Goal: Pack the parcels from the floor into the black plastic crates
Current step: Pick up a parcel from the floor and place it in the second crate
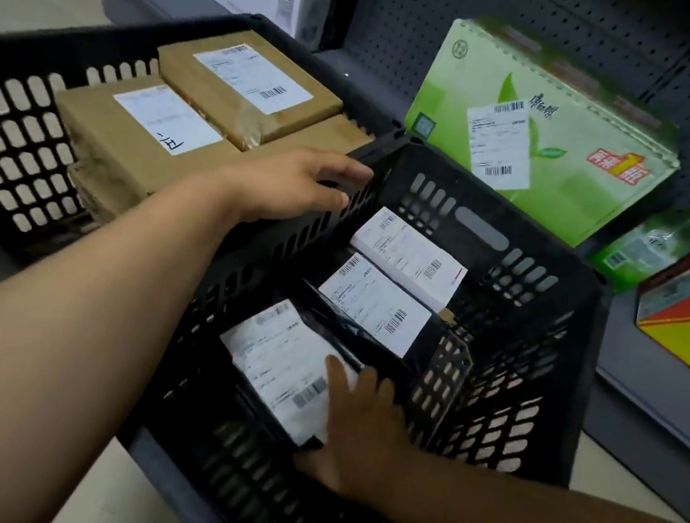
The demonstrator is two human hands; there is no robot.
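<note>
- The person is kneeling or leaning over two black crates sitting side by side on the floor next to a grey shelf unit.
- The near crate [531, 266] is holding three flat parcels standing in a row: a white box [415, 260] at the far end, a black bag with a label [376, 308] in the middle, and another black bag parcel [282, 370] nearest the camera.
- The right hand [354, 433] is reaching into that crate and holding the nearest parcel, fingers lying over its label and thumb going under the lower edge, so the grip is on that parcel.
- The left hand [296, 188] is resting on the rim where the two crates are meeting, fingers curling over the edge, looks like it's steadying the crate.
- The far crate [13, 120] is already carrying several brown cardboard boxes [144, 133], stacked close together with labels facing up.
- Looks like the step going on is settling this parcel into its slot, leaning against the others.
- Next move is probably letting go without the bag flopping over, then going for another parcel; no loose parcels on the floor are showing up here.
- A green drinks carton [589, 120] with a shipping label is leaning against the shelf back behind the crate, plus a green bottle [655, 242] beside it. Can't tell if the carton counts as a parcel to pack.
</note>
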